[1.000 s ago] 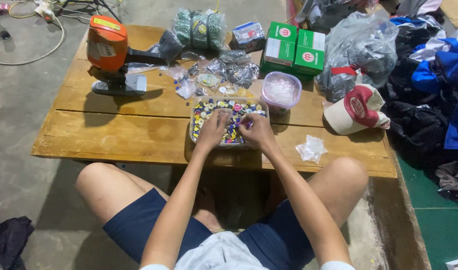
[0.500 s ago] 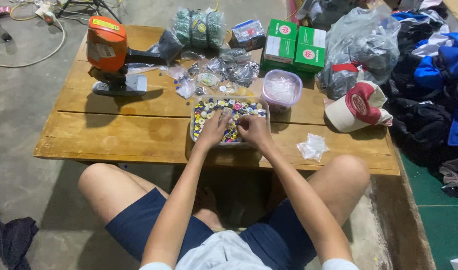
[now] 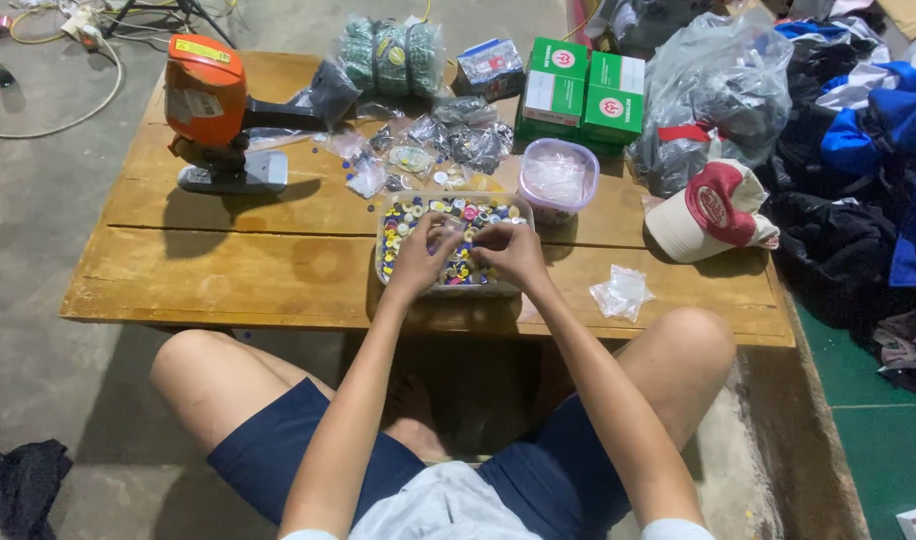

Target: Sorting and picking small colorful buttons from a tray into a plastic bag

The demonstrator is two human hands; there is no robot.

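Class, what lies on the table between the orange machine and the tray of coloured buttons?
Head view: small clear plastic bags lie between the orange machine and the tray.

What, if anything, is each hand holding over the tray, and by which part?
Cannot be told: left hand and right hand have fingertips among small coloured pieces in the clear tray; any grip is hidden.

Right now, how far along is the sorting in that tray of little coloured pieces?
Done: hard to tell; a few loose pieces lie on the wooden table beyond the tray. In hand: both the left hand and right hand are over the clear tray, fingers down among the small coloured pieces. Left: the tray looks mostly full, and several small plastic bags sit behind it.
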